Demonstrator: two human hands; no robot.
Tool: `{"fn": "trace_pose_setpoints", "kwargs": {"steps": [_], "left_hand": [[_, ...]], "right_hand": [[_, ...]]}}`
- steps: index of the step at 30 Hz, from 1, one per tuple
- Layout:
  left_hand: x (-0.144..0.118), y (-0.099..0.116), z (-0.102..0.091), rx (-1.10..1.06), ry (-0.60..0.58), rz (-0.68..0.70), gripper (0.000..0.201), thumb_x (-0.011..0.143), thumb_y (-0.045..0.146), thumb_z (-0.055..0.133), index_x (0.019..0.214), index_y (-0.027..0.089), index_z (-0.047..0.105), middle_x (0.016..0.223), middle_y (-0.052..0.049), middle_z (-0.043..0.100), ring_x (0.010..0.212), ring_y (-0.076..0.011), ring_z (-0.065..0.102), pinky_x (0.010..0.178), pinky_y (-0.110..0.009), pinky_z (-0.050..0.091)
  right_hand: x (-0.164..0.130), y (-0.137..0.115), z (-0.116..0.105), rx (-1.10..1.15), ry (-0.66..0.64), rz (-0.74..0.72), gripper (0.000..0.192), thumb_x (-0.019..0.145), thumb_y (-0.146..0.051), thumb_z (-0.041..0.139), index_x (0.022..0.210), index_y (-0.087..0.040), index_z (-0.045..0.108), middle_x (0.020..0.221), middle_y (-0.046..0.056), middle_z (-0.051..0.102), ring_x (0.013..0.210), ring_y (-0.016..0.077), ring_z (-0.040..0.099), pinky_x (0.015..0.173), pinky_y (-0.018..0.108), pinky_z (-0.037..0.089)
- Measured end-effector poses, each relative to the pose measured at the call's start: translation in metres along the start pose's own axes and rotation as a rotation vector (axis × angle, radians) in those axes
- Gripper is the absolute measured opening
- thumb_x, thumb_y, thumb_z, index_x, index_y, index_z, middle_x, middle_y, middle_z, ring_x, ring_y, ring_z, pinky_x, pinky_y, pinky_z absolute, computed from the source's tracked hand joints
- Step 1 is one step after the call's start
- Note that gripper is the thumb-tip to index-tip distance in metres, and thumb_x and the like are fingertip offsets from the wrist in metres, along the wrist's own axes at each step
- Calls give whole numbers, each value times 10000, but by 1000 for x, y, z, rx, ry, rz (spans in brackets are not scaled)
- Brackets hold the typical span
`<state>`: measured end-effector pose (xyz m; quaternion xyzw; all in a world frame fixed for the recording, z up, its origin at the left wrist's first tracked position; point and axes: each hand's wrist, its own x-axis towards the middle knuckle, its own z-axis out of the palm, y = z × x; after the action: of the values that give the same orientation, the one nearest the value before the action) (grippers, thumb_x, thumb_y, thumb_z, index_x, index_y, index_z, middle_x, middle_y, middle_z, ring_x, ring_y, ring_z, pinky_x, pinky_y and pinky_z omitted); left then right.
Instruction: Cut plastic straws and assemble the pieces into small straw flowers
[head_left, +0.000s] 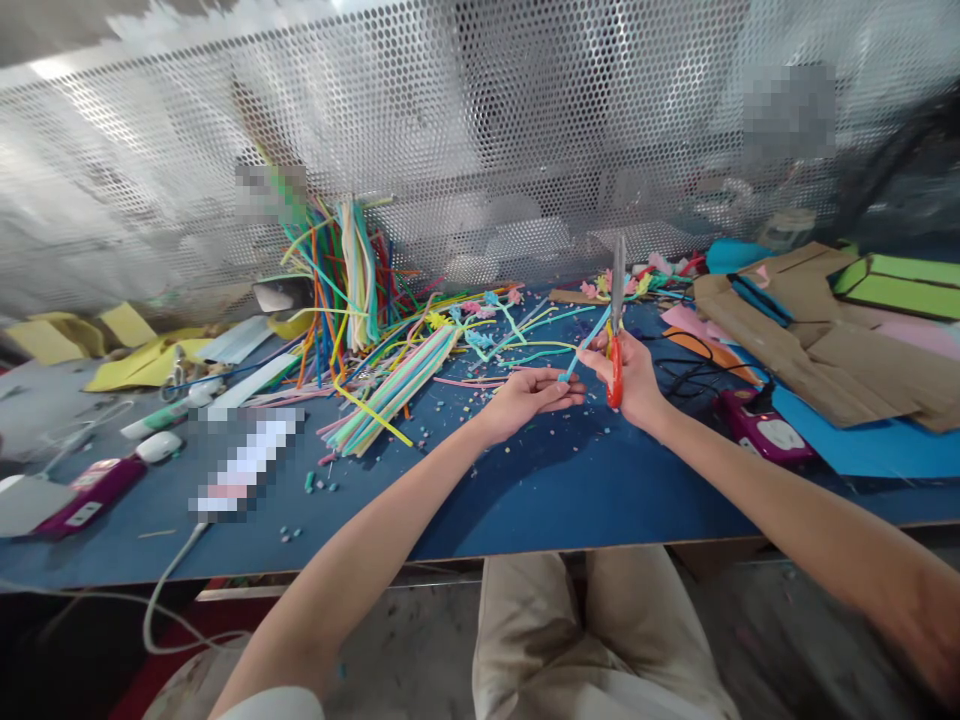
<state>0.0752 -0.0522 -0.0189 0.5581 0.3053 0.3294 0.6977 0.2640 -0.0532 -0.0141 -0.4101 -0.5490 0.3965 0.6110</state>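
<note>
My left hand (pixel 531 402) pinches the lower end of a light blue pipe cleaner (pixel 583 348) over the blue table. The pipe cleaner slants up to the right, towards the fingers of my right hand (pixel 634 378). In that right hand is a pair of scissors (pixel 616 345) with red handles, its blades pointing up and looking closed. Whether the right fingertips also grip the pipe cleaner is hard to see. Behind my hands lie twisted pastel pipe cleaners (pixel 480 340) with small pink, yellow and blue flower shapes. A bundle of straight pastel pipe cleaners (pixel 394 390) rests left of my left hand.
Many upright coloured pipe cleaners (pixel 356 270) stand at the back left. A phone (pixel 251 460) with a cable lies at left, near a purple power strip (pixel 94 495). Brown cardboard (pixel 817 350) and another purple power strip (pixel 765 428) are at right. A perforated metal screen (pixel 525 120) closes off the back.
</note>
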Motion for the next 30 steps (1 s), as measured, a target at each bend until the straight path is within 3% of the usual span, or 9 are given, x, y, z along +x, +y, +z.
{"fn": "trace_pose_setpoints", "kwargs": {"steps": [5,13,19,30], "left_hand": [[1,0,-2,18,42,-23,286,883,304,733,1096,116,695,1159,-146,733,1014,-173,731,979,-302,558],[1,-1,-5,94,47,1,412,821,427,776,1078,110,716,1088,-134,751,909,-165,742,894,-302,588],[2,0,-6,117,61,-5,442,798,450,788,1068,107,718,1055,-125,757,871,-152,738,870,-293,593],[-1,2,-4,166,134,-19,454,741,487,822,970,108,723,941,-121,773,794,-167,749,779,-291,618]], "right_hand": [[-1,-3,0,21,-6,-8,375,751,-436,743,834,-242,434,821,-13,505,634,116,437,554,279,384],[0,2,-1,11,-45,28,396,736,-494,761,852,-233,487,800,-8,546,634,123,478,555,275,399],[-1,8,-1,-26,-129,28,355,726,-450,791,867,-221,559,849,10,618,725,158,573,685,316,479],[-3,6,1,-42,-172,22,336,712,-377,808,863,-213,556,801,-23,557,691,130,496,680,297,436]]}}
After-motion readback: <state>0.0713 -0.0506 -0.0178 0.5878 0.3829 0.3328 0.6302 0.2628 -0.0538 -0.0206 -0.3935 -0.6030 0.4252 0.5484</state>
